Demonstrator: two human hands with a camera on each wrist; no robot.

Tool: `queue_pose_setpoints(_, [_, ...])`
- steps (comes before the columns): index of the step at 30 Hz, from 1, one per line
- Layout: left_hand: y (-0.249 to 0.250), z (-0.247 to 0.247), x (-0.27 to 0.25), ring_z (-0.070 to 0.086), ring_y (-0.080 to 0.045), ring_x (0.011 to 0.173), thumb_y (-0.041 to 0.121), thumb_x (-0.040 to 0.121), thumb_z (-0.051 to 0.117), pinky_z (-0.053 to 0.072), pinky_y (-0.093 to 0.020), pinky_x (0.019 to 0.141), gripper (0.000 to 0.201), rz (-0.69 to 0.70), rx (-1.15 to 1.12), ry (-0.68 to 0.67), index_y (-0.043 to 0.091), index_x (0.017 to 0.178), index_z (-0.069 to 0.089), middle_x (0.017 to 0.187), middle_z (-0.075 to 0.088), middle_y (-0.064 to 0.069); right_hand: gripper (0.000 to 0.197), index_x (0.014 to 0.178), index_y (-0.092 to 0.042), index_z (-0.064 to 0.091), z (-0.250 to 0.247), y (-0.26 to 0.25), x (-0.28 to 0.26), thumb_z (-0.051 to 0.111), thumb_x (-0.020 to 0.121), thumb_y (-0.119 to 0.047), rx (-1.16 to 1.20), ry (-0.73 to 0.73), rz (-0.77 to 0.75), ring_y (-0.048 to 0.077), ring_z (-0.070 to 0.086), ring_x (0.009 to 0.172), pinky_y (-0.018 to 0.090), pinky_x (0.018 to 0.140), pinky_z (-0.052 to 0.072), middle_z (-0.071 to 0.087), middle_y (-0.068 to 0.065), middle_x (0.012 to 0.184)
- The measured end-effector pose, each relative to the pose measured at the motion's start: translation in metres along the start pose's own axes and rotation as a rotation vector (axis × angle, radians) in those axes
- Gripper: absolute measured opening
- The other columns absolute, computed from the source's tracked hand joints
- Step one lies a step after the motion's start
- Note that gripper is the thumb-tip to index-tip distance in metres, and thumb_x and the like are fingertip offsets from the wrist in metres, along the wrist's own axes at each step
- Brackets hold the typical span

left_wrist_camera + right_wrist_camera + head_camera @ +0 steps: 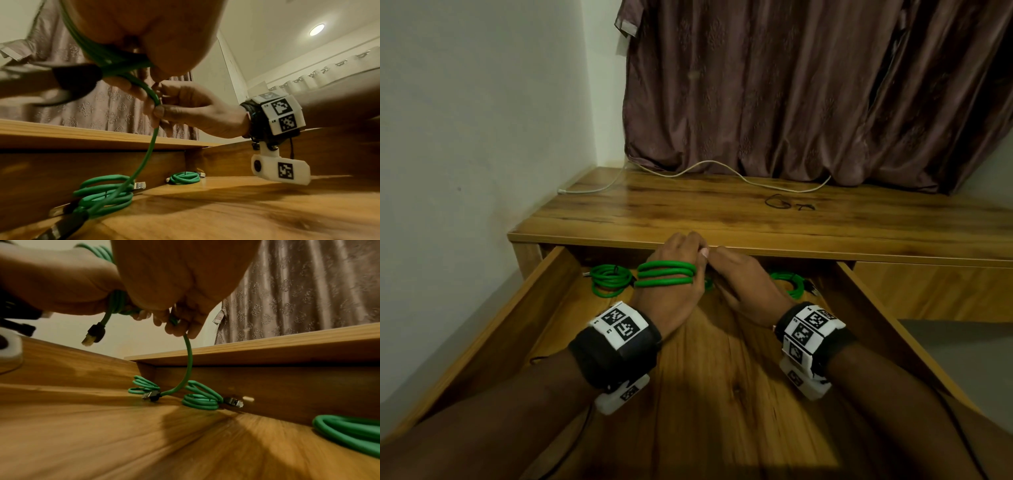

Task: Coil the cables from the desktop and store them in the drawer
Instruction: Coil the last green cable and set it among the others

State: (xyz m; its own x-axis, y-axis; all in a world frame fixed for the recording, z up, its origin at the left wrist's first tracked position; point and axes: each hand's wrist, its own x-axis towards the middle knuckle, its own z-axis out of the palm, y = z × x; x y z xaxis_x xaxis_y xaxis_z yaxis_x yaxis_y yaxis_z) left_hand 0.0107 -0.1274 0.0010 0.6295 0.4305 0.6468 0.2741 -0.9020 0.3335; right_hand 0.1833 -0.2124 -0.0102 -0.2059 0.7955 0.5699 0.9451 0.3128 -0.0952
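L hand has green cable looped round it, R hand pinches the free tail; cable springy, light, so hold coil at crossing over drawer

We cannot see the fingertips of the left hand from the head view; they curl out of sight near the desktop edge. The right hand hides the middle coil below that edge. In the right wrist view, the picture's right edge cuts off the right coil. The small dark item on the desktop is too small for us to identify.
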Motion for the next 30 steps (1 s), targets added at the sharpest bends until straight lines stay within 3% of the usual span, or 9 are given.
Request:
queue_pose_setpoints(4, [0.000,-0.001,0.010,0.049,-0.015,0.079,0.022,0.107,0.048,0.023,-0.025,0.066,0.015,-0.044,0.005,0.169,0.017,0.096,0.057,0.087,0.056,0.002,0.014,0.114,-0.006,0.061,0.007,-0.001,-0.001,0.055,0.103,-0.012,-0.084,0.038,0.050,0.024,0.059,0.091,0.032,0.074,0.049,0.061,0.010,0.107])
queue_pose_setpoints(9, [-0.015,-0.011,0.014,0.056,-0.020,0.074,0.028,0.109,0.043,0.028,-0.029,0.063,0.025,-0.077,0.053,0.162,0.019,0.093,0.059,0.080,0.058,0.003,0.024,0.118,-0.017,0.055,0.015,0.014,-0.004,0.062,0.097,-0.006,-0.150,0.005,0.275,0.021,0.060,0.097,0.035,0.074,0.051,0.058,0.002,0.111])
queue_pose_setpoints(12, [-0.017,-0.017,0.014,0.050,-0.014,0.063,0.043,0.110,0.041,0.027,-0.030,0.056,0.033,-0.108,0.069,0.135,0.021,0.091,0.056,0.073,0.055,0.008,0.018,0.112,-0.019,0.056,0.013,0.020,-0.009,0.060,0.099,-0.007,-0.137,0.005,0.349,0.023,0.063,0.097,0.039,0.077,0.054,0.064,0.003,0.107])
queue_pose_setpoints(14, [-0.022,-0.019,0.013,0.052,-0.008,0.059,0.061,0.103,0.047,0.031,-0.027,0.051,0.043,-0.147,-0.011,0.071,0.023,0.084,0.054,0.068,0.058,0.007,0.004,0.108,-0.014,0.058,0.008,0.020,-0.009,0.057,0.104,-0.014,-0.120,0.029,0.393,0.022,0.061,0.089,0.038,0.073,0.051,0.065,0.006,0.101])
queue_pose_setpoints(17, [-0.029,-0.015,0.011,0.059,-0.015,0.056,0.085,0.082,0.055,0.044,-0.032,0.050,0.060,-0.189,-0.127,-0.035,0.025,0.082,0.055,0.067,0.065,0.003,0.004,0.107,-0.012,0.058,0.002,0.018,-0.009,0.055,0.104,-0.014,-0.136,0.060,0.421,0.019,0.054,0.086,0.030,0.071,0.039,0.061,0.006,0.099])
queue_pose_setpoints(20, [-0.035,-0.009,0.010,0.057,-0.017,0.056,0.096,0.065,0.056,0.043,-0.033,0.053,0.072,-0.269,-0.141,-0.205,0.026,0.085,0.057,0.071,0.068,0.002,0.009,0.108,-0.012,0.061,-0.005,0.016,-0.008,0.058,0.100,-0.011,-0.146,0.157,0.388,0.022,0.056,0.091,0.032,0.071,0.041,0.058,0.005,0.102])
queue_pose_setpoints(25, [-0.040,0.000,0.007,0.062,-0.011,0.093,0.082,0.078,0.064,0.053,-0.035,0.086,0.057,-0.306,0.017,-0.620,0.033,0.106,0.066,0.101,0.066,0.011,0.018,0.116,-0.008,0.066,-0.025,-0.005,-0.002,0.062,0.099,-0.009,-0.231,0.270,0.164,0.021,0.055,0.106,0.029,0.082,0.047,0.058,0.010,0.119])
queue_pose_setpoints(27, [-0.035,0.003,0.000,0.061,-0.012,0.094,0.071,0.086,0.064,0.052,-0.035,0.086,0.035,-0.277,-0.014,-0.710,0.038,0.098,0.064,0.096,0.063,0.015,0.019,0.117,-0.007,0.068,-0.029,-0.013,0.000,0.064,0.099,-0.010,-0.296,0.290,0.076,0.025,0.055,0.107,0.035,0.083,0.047,0.059,0.012,0.119])
queue_pose_setpoints(30, [-0.020,0.006,-0.011,0.058,-0.005,0.075,0.062,0.090,0.064,0.049,-0.033,0.074,0.022,-0.098,-0.131,-0.890,0.041,0.087,0.068,0.073,0.059,0.022,0.021,0.119,-0.008,0.070,-0.034,-0.022,0.002,0.063,0.101,-0.016,-0.320,0.296,-0.038,0.027,0.056,0.103,0.038,0.081,0.046,0.061,0.011,0.119])
